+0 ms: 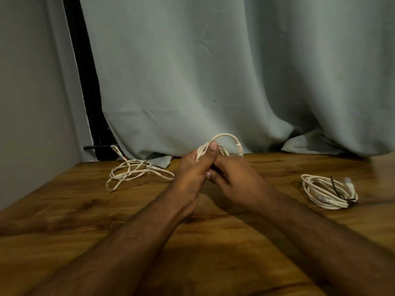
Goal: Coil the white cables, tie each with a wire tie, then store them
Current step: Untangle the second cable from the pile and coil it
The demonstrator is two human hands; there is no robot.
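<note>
Step in hand: tying the second cable, by the look of it. Left hand [192, 169] holds a small white coil [213, 149] raised off the counter [213, 242] at center; its grip is closed round the loops with the thumb pressed on top. One plug end [238, 146] arcs out of the coil toward 1 o'clock and hangs free. Right hand [235, 178] is touching the left from 3 o'clock, fingers curled in at the coil's underside; something dark shows between the two hands, possibly a tie, too hidden to tell what this grip holds.

Tied coil [328, 192] lies on the counter at 3 o'clock, well apart, with a black tie [342, 194] around it — one done. Loose cable [132, 170] sprawls at 10 o'clock, uncoiled, one end trailing back toward the curtain [213, 71].

Roughly a third done; nothing stored yet.

Next move likely calls for keeping the loops pinched so they don't spring open, wrapping the tie round the bundle and twisting it tight. The free plug end should be tucked in.
</note>
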